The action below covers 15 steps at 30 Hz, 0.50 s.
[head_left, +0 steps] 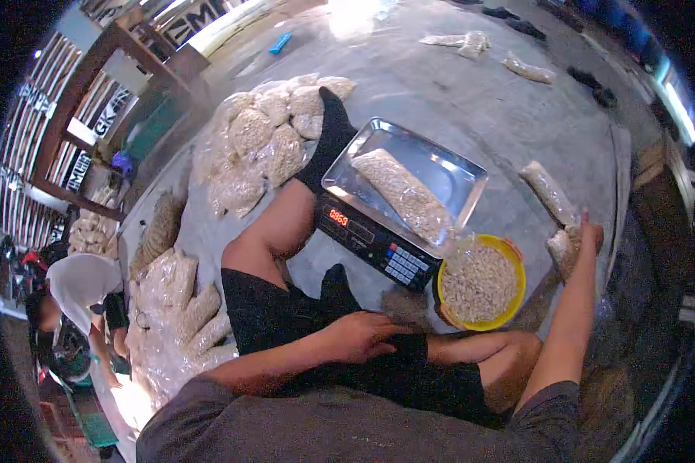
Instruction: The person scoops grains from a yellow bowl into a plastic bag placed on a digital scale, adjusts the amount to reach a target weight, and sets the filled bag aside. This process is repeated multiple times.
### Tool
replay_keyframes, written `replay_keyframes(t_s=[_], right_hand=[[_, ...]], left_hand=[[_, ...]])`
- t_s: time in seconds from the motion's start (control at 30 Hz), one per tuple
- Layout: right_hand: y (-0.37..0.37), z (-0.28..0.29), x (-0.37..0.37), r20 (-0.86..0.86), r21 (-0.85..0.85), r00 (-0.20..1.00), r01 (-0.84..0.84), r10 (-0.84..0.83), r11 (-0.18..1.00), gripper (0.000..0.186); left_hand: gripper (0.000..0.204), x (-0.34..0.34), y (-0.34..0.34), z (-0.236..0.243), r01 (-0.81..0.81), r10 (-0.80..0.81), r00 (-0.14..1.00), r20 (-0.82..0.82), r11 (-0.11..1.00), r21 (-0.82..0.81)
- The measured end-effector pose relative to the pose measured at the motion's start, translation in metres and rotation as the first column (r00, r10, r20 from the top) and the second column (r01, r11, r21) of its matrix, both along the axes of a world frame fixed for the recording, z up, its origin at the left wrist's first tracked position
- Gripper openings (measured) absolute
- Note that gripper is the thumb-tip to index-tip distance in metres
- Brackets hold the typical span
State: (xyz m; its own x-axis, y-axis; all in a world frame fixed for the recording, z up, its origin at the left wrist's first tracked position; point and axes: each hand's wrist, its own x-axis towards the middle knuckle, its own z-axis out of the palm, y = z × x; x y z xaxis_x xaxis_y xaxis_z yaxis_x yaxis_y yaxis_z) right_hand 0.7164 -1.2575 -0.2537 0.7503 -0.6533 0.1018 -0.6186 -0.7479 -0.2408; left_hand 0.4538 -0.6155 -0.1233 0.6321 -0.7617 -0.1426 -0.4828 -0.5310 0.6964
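Observation:
My left hand [363, 337] lies on my thigh with its fingers stretched out, holding nothing. Out to the right, my right hand [591, 234] is closed at the end of a clear plastic bag [564, 251] filled with pale pieces. Just beyond it lies another long filled bag [547, 191] on the floor. Before my legs stands a digital scale [371, 243] with lit red digits and a shiny metal tray [448, 171]. One long filled bag [405, 194] rests slantwise on that tray. A yellow-rimmed tub [522, 297] full of pale small pieces sits against the scale's right corner.
Filled plastic bags [266, 131] are heaped beyond my left leg, with more bags [174, 301] at the left. A person [85, 289] bends over at the far left. Several loose bags [471, 44] and a blue item [281, 43] lie farther out on the floor.

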Motion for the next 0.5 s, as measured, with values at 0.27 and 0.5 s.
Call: replay_keyframes(t_s=[0.27,0.5], right_hand=[[0.035,0.054,-0.049,0.605,0.723,0.746,-0.371,-0.276,0.583,0.027],[0.222,0.270,-0.106,0.802,0.579,0.580,-0.696,-0.143,0.425,0.017]], left_hand=[[0.056,0.101,-0.116,0.027,-0.037,0.089,0.791,0.605,0.995,-0.098],[0.033,0.166,-0.093,-0.012,-0.038,0.131,0.825,0.550,0.983,-0.177]])
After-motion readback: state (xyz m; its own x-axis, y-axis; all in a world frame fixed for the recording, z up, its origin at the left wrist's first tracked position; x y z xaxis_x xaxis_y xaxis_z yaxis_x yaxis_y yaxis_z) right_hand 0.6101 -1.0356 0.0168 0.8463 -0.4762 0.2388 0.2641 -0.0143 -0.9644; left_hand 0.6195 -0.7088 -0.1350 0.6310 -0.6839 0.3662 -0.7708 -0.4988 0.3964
